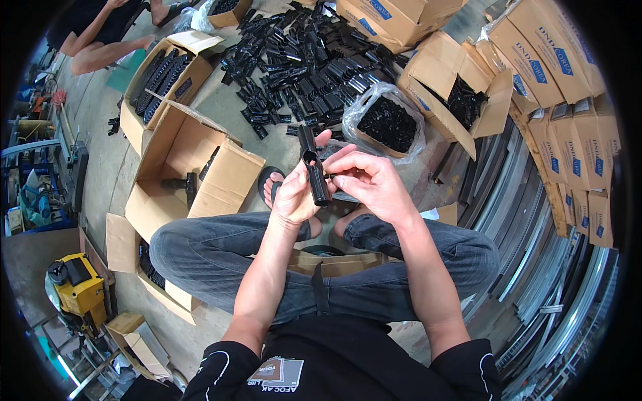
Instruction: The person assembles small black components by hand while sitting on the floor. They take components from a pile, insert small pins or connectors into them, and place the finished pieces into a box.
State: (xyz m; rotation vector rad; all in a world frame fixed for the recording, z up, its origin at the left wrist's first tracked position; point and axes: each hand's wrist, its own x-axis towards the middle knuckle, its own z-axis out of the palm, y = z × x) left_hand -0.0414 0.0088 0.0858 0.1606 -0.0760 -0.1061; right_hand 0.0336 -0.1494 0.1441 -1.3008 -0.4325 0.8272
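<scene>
The tube [319, 188] is on the near side of the pile [307, 63], grasped in the left hand [294, 194] as I watch from afar. The right hand [371, 177] has its thumb and fingertips bunched at the tube's side, and I cannot tell whether they pinch something small. Near left of the pile I see an open carton [231, 177], at its near right a clear bag [416, 130] of black pieces [386, 125].

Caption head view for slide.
Left hand holds black tubular part, right hand at its side; pile of black parts ahead.
</scene>
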